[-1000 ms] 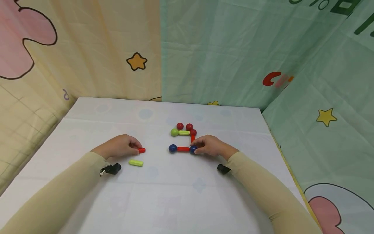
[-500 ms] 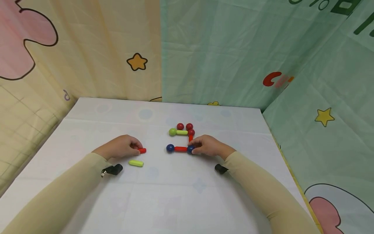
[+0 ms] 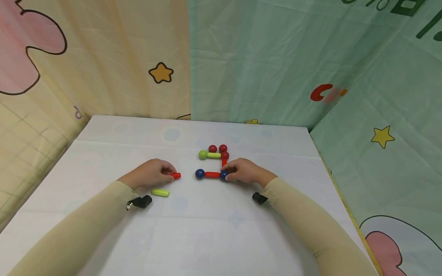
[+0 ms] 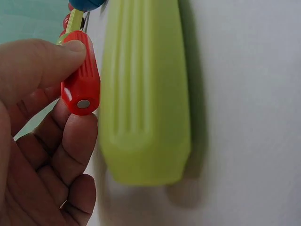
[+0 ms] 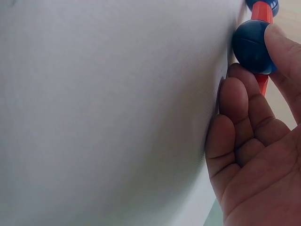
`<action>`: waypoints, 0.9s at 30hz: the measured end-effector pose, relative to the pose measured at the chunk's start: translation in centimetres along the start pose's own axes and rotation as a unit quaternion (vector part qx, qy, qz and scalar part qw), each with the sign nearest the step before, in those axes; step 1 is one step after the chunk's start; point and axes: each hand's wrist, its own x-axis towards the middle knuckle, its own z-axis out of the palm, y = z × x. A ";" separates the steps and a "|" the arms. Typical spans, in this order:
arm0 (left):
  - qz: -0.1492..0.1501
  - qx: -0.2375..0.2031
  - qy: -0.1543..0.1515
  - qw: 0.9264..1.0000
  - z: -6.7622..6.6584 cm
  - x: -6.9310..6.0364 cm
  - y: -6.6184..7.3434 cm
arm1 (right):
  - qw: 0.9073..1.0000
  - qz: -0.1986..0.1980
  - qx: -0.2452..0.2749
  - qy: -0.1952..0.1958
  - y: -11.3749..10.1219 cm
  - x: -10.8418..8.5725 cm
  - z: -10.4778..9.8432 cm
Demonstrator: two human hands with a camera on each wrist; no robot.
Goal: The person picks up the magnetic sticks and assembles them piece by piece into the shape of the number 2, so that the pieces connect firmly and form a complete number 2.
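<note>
My left hand (image 3: 154, 173) pinches a red magnetic rod (image 4: 81, 77) between thumb and fingers; a round metal disc shows in its end. Beside that hand lies a loose yellow-green rod (image 3: 160, 193), large in the left wrist view. With thumb and fingers, my right hand (image 3: 246, 171) grips a blue ball (image 5: 254, 46) at the corner of a joined shape. From this ball one red rod (image 3: 212, 175) runs left to a second blue ball (image 3: 200, 174). Another red rod (image 3: 224, 163), partly hidden by fingers, leads back to a red ball (image 3: 225, 155).
A yellow-green rod (image 3: 214, 155) links that red ball to a green ball (image 3: 203, 154). Two more red balls sit just behind, a left one (image 3: 212, 148) and a right one (image 3: 223, 148). A white cloth covers the table (image 3: 193, 237); printed curtains (image 3: 248, 65) hang behind it.
My right hand has slid the joined shape a little to the left. The left hand has moved right with its red rod, closer to the left blue ball. The loose yellow-green rod stays put.
</note>
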 end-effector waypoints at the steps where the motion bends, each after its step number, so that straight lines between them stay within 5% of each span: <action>1: 0.003 -0.004 0.001 1.000 0.2 0.1 0.1 | 1.000 0.002 0.001 0.000 0.0 0.0 0.0; 18: 0.022 -0.033 0.008 0.999 2.4 1.0 2.6 | 1.000 -0.001 0.001 -0.001 0.2 0.4 0.0; 27: 0.009 -0.048 0.005 0.999 3.6 1.0 3.5 | 1.000 0.000 0.005 0.000 0.4 0.5 0.2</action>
